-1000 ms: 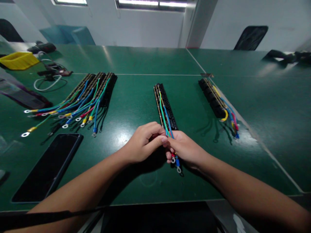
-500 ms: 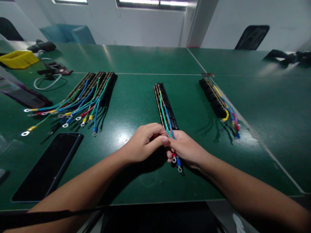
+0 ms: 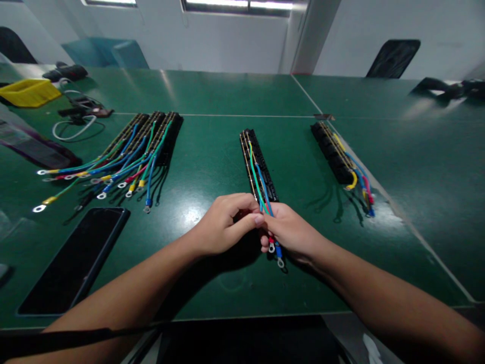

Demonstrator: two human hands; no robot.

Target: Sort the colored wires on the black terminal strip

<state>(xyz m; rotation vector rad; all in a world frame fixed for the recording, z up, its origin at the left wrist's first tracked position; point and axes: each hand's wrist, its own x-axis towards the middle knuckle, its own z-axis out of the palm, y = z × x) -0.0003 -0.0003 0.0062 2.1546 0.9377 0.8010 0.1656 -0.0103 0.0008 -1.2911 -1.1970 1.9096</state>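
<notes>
In the middle of the green table lies a black strip (image 3: 267, 177) with gold-coloured metal contacts, its near end between my hands. Green, blue and red wires (image 3: 260, 183) run along it toward me. My right hand (image 3: 291, 227) is closed around the wires close to their ends. Below its fingers, ring terminals (image 3: 280, 262) with red and blue sleeves stick out. My left hand (image 3: 231, 222) is closed too, thumb and forefinger pinching at the wires beside the right thumb. The exact spot it grips is hidden.
Several similar wired strips (image 3: 151, 134) lie side by side at the left, ring ends toward me. Another wired strip (image 3: 331, 151) lies at the right. A phone (image 3: 76, 263) rests at the front left. A yellow bin (image 3: 30, 93) and a cable (image 3: 76, 134) are farther back.
Almost nothing differs. Both hands hold the same place on the wires, with only a very slight shift of the fingers.
</notes>
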